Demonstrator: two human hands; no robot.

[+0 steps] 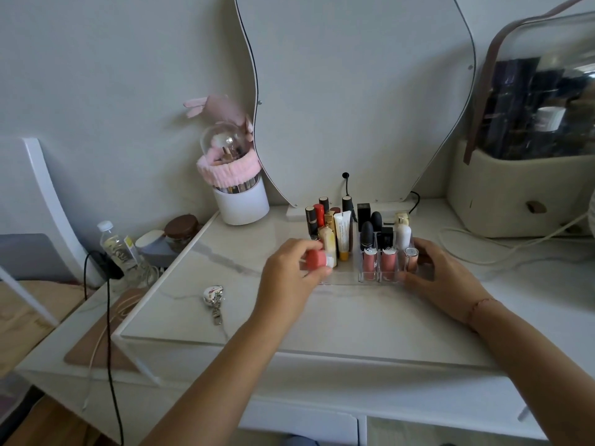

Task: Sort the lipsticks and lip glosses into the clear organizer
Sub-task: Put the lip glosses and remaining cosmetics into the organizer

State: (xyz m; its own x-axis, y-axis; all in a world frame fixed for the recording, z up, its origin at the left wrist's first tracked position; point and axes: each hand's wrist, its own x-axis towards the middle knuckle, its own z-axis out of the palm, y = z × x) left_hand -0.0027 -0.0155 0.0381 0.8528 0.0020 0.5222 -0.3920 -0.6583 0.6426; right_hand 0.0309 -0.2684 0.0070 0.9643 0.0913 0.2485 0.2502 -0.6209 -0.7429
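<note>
Gripping a coral tube (316,259) between thumb and curled fingers, the left hand (291,276) hovers at the organizer's (351,280) near-left corner; the tube's lower end is blurred and partly hidden by the fingers. The right hand (441,278) rests half-open against the organizer's right end, fingertips touching its clear wall, holding nothing. Lipsticks and glosses stand upright inside, three pink glosses (369,262) nearest. A silver keychain (213,297) lies well left on the table (354,326).

White tabletop (322,317) with grey marbling; coral-red lipstick (316,259) at centre; two pink lip glosses (369,263) in the clear organizer (347,278); pink fluffy band (225,172) on a white brush pot (241,204), upper centre-left.
</note>
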